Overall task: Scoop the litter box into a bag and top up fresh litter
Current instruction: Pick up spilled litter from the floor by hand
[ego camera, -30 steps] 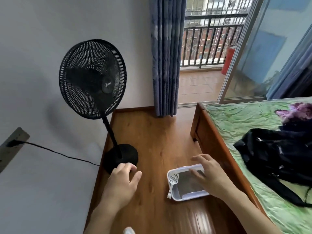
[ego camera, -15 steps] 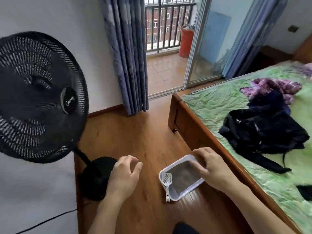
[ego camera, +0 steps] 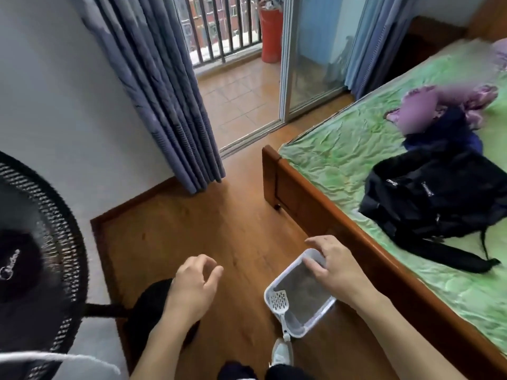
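The litter box [ego camera: 300, 294] sat on the floor [ego camera: 219, 229] beside the bed [ego camera: 343, 223], 1 scoop [ego camera: 280, 303] leaning on its near rim. The right hand [ego camera: 333, 266] hovered above it, fingers spread, holding nothing; the left hand [ego camera: 193, 286] hung loosely curled, empty. Best to take the scoop's handle first. 1 box, 2 hands; no bag was visible.
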The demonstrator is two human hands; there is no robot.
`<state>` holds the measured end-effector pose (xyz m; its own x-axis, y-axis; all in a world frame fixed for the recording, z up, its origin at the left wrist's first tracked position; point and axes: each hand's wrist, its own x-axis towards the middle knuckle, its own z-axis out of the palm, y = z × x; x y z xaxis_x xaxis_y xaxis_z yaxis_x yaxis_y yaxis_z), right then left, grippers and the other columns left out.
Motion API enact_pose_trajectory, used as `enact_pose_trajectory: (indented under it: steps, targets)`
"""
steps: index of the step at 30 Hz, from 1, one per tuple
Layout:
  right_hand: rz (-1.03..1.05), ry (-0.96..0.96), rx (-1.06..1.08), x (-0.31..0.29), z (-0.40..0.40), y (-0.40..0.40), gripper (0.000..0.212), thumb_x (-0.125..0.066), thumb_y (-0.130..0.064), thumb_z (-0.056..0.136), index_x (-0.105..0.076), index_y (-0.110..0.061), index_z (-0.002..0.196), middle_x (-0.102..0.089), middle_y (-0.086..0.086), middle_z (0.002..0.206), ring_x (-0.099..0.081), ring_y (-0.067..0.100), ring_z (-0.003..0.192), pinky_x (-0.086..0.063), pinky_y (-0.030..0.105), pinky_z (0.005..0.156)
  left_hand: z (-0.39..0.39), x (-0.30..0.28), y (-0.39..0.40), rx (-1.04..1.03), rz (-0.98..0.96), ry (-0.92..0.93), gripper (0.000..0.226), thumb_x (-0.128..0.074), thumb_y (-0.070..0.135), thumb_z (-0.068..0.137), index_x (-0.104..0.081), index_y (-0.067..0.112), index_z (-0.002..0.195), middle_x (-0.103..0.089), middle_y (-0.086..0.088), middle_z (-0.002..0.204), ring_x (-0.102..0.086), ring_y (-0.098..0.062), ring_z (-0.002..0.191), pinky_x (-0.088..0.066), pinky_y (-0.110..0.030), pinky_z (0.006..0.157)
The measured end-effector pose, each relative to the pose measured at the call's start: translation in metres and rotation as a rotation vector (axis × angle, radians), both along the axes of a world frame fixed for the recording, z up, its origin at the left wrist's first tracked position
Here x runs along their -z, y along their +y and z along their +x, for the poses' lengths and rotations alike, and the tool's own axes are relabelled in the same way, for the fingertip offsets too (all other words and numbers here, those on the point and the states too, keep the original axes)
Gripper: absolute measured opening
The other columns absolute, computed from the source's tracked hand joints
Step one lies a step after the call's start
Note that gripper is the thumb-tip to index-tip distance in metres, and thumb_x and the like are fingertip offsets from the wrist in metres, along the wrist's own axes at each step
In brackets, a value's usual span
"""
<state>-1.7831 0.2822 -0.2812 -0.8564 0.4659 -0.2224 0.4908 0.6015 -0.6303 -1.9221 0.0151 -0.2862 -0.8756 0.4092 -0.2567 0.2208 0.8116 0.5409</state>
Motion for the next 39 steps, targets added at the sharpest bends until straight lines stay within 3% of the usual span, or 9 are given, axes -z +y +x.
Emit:
enact_pose_trajectory:
  steps: [6,16,21,25,30,34,39]
  targets:
    - [-0.021,-0.012,0.146,0.026,-0.021,0.014,0.036,-0.067,-0.033,0.089,-0.062,-0.022,0.122,-0.058,-0.007,0.121,-0.055,0.010,0.113,-0.046,0.030,0.102,-0.062,0.031,0.049,0.091,-0.014,-0.075,0.015,-0.055,0.041,0.097,-0.062,0.029,0.103,-0.059,0.012,0.104,-0.056,-0.001,0.087,-0.047,-0.024,0.076]
    - [-0.025,-0.103,0.362,0.092,-0.090,0.002,0.033,-0.065,-0.029,0.090,-0.061,-0.021,0.122,-0.056,-0.006,0.122,-0.052,0.012,0.117,-0.046,0.033,0.103,-0.167,0.128,0.104,0.185,-0.002,-0.194,0.018,-0.055,0.039,0.097,-0.063,0.026,0.105,-0.061,0.010,0.102,-0.058,-0.007,0.092,-0.055,-0.036,0.085]
    - [-0.057,-0.165,0.369,0.131,-0.124,-0.007,0.033,-0.063,-0.029,0.092,-0.060,-0.021,0.124,-0.055,-0.006,0.124,-0.051,0.010,0.118,-0.040,0.021,0.100,-0.208,0.168,0.107,0.191,0.024,-0.181,0.015,-0.056,0.036,0.097,-0.064,0.025,0.103,-0.061,0.008,0.102,-0.059,-0.009,0.094,-0.054,-0.034,0.085]
    - [-0.090,-0.200,0.379,0.174,-0.137,-0.010,0.033,-0.062,-0.031,0.093,-0.058,-0.024,0.125,-0.054,-0.008,0.126,-0.049,0.008,0.120,-0.039,0.020,0.100,-0.224,0.206,0.108,0.168,0.023,-0.185,0.015,-0.056,0.036,0.097,-0.064,0.025,0.104,-0.062,0.008,0.102,-0.060,-0.010,0.096,-0.056,-0.035,0.084]
    - [-0.095,-0.191,0.412,0.248,-0.142,-0.008,0.034,-0.061,-0.032,0.093,-0.058,-0.025,0.126,-0.054,-0.009,0.127,-0.048,0.006,0.119,-0.043,0.025,0.102,-0.224,0.284,0.114,0.119,0.045,-0.236,0.016,-0.056,0.035,0.097,-0.063,0.025,0.108,-0.064,0.007,0.107,-0.061,-0.011,0.100,-0.055,-0.032,0.086]
    - [-0.095,-0.200,0.402,0.327,-0.143,-0.016,0.035,-0.060,-0.033,0.094,-0.056,-0.026,0.128,-0.051,-0.011,0.128,-0.045,0.002,0.118,-0.036,0.017,0.099,-0.215,0.370,0.119,0.078,0.064,-0.287,0.024,-0.057,0.033,0.098,-0.060,0.022,0.118,-0.062,0.006,0.116,-0.059,-0.010,0.105,-0.050,-0.024,0.084]
    - [-0.110,-0.169,0.376,0.438,-0.155,-0.025,0.037,-0.058,-0.031,0.095,-0.054,-0.025,0.131,-0.050,-0.011,0.131,-0.045,0.005,0.123,-0.032,0.014,0.100,-0.226,0.497,0.119,0.015,0.062,-0.272,0.033,-0.060,0.033,0.096,-0.053,0.023,0.126,-0.061,0.001,0.125,-0.059,-0.014,0.108,-0.055,-0.034,0.092]
